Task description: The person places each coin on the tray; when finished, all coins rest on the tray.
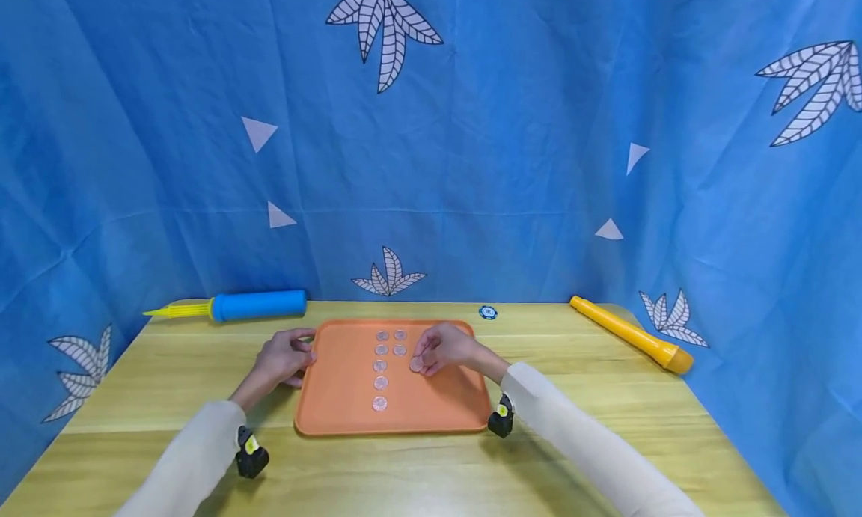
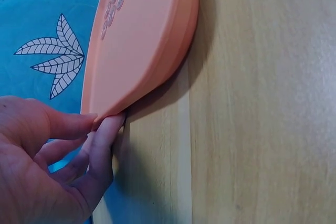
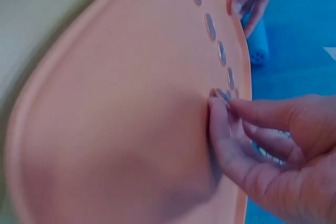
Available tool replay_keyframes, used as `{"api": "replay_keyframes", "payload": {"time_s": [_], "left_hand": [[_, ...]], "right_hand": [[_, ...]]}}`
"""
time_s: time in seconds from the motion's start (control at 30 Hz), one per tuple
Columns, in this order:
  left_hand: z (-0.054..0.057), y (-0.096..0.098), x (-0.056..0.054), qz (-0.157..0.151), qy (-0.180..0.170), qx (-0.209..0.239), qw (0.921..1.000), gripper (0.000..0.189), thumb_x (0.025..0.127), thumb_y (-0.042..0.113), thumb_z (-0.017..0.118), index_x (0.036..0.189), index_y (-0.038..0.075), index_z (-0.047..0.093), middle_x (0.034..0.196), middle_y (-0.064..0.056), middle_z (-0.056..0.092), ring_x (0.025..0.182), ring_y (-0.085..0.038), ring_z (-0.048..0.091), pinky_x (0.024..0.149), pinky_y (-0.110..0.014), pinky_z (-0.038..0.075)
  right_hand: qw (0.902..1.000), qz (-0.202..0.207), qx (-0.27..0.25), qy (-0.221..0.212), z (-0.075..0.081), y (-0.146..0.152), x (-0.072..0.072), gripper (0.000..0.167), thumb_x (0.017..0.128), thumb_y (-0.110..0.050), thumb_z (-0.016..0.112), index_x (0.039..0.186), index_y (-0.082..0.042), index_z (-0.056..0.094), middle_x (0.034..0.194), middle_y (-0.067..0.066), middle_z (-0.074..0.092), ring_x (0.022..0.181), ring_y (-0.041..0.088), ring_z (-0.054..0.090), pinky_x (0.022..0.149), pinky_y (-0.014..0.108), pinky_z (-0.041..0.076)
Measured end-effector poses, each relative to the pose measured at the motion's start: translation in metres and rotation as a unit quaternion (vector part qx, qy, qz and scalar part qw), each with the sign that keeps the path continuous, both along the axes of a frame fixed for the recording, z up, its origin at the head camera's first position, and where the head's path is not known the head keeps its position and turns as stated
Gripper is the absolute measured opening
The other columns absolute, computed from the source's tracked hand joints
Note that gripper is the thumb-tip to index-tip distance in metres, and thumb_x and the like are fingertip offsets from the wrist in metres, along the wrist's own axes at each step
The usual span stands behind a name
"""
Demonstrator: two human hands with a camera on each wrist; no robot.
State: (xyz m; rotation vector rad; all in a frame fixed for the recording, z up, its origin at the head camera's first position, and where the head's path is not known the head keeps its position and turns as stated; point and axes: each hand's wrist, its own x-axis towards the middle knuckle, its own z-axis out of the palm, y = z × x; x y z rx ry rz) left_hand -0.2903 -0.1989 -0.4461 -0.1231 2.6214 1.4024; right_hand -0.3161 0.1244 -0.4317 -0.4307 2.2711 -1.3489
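An orange tray [image 1: 337,397] lies on the wooden table, with several silver coins [image 1: 380,383] set out on it. They form a longer column on the left and a shorter one of two coins beside its far end. My left hand [image 1: 281,358] pinches the tray's left rim between thumb and fingers, plain in the left wrist view. Over the tray's right half, my right hand [image 1: 447,346] pinches a coin [image 1: 416,363] by its edge, to the right of the two-coin column. Whether that coin touches the tray, I cannot tell.
Behind the tray, a blue and yellow hand pump [image 1: 259,305] lies at the back left. A small poker chip [image 1: 488,313] rests near the back edge. To the right is a yellow toy microphone [image 1: 633,335]. A blue patterned curtain [image 1: 444,165] hangs around the table.
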Motion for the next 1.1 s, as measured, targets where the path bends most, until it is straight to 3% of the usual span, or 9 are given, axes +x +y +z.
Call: {"api": "replay_keyframes", "payload": {"time_s": [0.2,0.37,0.73,1.1], "left_hand": [[0.0,-0.002,0.0,-0.006,0.006,0.0,1.0,0.06,0.093,-0.002,0.065,0.151,-0.005,0.049,0.094,-0.012,0.064,0.067,-0.013,0.066,0.051,-0.031,0.061],[0.0,-0.003,0.0,-0.008,0.002,0.001,1.0,0.059,0.094,-0.001,0.065,0.151,-0.005,0.048,0.095,-0.013,0.065,0.068,-0.012,0.066,0.052,-0.031,0.061],[0.0,-0.001,0.002,-0.007,0.0,-0.001,1.0,0.059,0.095,-0.001,0.065,0.152,-0.004,0.049,0.097,-0.015,0.066,0.069,-0.012,0.067,0.052,-0.031,0.061],[-0.002,0.001,0.002,-0.012,0.018,-0.017,0.9996,0.058,0.093,-0.002,0.065,0.149,-0.006,0.051,0.099,-0.014,0.064,0.064,-0.012,0.066,0.052,-0.032,0.061]], "right_hand": [[0.9991,-0.04,0.008,-0.009,0.0,-0.016,0.003,0.007,0.094,0.011,0.065,0.1,0.012,0.067,0.097,0.024,0.076,0.084,0.03,0.077,0.079,0.038,0.066],[0.9985,-0.051,0.017,0.011,-0.002,-0.023,0.006,0.007,0.093,0.009,0.07,0.098,0.013,0.067,0.095,0.025,0.077,0.081,0.031,0.078,0.075,0.038,0.066],[0.9961,-0.049,0.06,0.042,-0.006,-0.029,0.006,0.005,0.093,0.004,0.073,0.091,0.007,0.069,0.081,0.015,0.074,0.064,0.015,0.069,0.067,0.031,0.065],[0.9955,-0.05,0.065,0.048,-0.008,-0.028,0.007,0.004,0.095,0.004,0.07,0.091,0.006,0.068,0.085,0.014,0.076,0.066,0.015,0.068,0.065,0.028,0.064]]}}
